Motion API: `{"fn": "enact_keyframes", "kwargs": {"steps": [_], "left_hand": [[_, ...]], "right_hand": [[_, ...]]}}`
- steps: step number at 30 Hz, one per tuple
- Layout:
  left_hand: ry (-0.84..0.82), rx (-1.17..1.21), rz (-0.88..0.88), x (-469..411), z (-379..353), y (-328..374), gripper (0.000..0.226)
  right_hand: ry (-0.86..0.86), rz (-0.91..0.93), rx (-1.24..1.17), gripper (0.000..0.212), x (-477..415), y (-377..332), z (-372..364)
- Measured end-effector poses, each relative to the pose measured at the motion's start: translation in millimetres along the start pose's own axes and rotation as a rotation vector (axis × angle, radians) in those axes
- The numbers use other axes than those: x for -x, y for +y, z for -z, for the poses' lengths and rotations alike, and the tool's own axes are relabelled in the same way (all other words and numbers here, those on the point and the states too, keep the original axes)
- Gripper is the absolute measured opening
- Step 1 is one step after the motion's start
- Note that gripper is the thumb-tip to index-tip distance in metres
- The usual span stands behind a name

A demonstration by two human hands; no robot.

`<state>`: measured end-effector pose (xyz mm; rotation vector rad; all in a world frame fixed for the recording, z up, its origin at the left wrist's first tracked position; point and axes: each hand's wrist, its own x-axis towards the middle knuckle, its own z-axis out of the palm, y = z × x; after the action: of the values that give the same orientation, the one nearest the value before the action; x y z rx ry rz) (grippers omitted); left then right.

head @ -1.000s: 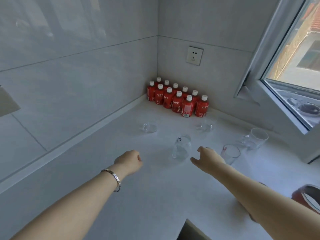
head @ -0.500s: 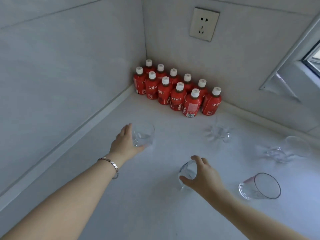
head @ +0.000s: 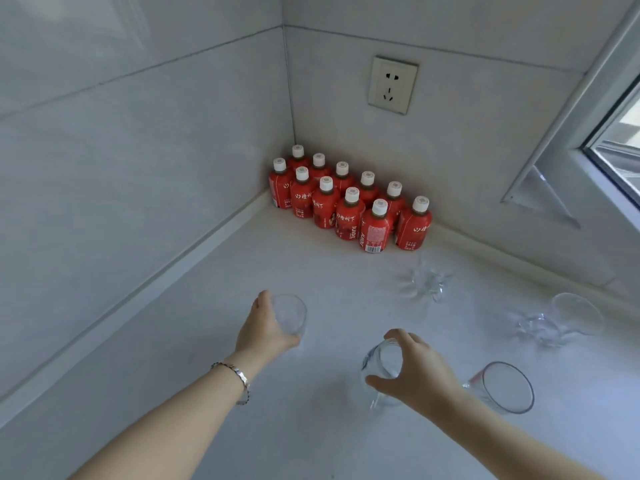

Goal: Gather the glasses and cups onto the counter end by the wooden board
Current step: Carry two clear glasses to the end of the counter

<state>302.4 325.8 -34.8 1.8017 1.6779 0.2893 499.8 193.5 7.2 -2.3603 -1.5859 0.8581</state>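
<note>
My left hand (head: 264, 329) wraps a short clear tumbler (head: 290, 313) on the white counter (head: 311, 438). My right hand (head: 414, 370) grips a taller clear glass (head: 379, 363) from its right side. Just right of that hand stands a clear glass with a reddish mark (head: 504, 388). Farther back sit a faceted clear glass (head: 427, 280) and a clear handled cup (head: 564, 320) near the window wall. The wooden board is out of view.
Several red juice bottles (head: 349, 202) with white caps fill the far corner. A wall socket (head: 393, 85) sits above them. A window frame (head: 588, 133) juts in at the right. Tiled wall runs along the counter's left edge.
Both hands have closed onto their glasses: the left around the short tumbler, the right around the taller glass. The view has shifted slightly nearer.
</note>
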Motion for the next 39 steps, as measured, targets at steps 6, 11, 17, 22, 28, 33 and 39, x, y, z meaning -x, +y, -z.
{"fn": "enact_keyframes", "kwargs": {"steps": [6, 11, 17, 22, 28, 33, 39], "left_hand": [[0.031, 0.049, 0.054, 114, 0, 2, 0.081], [0.152, 0.118, 0.096, 229, 8, -6, 0.095], [0.330, 0.157, 0.256, 373, 21, -53, 0.089], [0.462, 0.165, 0.415, 479, 42, -112, 0.095], [0.621, 0.195, 0.590, 582, 87, -201, 0.087], [0.696, 0.201, 0.669, 660, 141, -290, 0.090], [0.713, 0.138, 0.765, 721, 195, -391, 0.082]], "right_hand": [[-0.030, 0.188, 0.121, 0.070, 50, 1, 14], [-0.086, 0.358, 0.186, 0.069, 106, -1, 1], [-0.203, 0.577, 0.273, 0.072, 186, -33, -39], [-0.269, 0.769, 0.307, 0.071, 259, -91, -84], [-0.324, 0.934, 0.325, 0.068, 343, -178, -152], [-0.346, 0.999, 0.354, 0.067, 408, -259, -225], [-0.372, 1.014, 0.367, 0.065, 458, -349, -301]]}}
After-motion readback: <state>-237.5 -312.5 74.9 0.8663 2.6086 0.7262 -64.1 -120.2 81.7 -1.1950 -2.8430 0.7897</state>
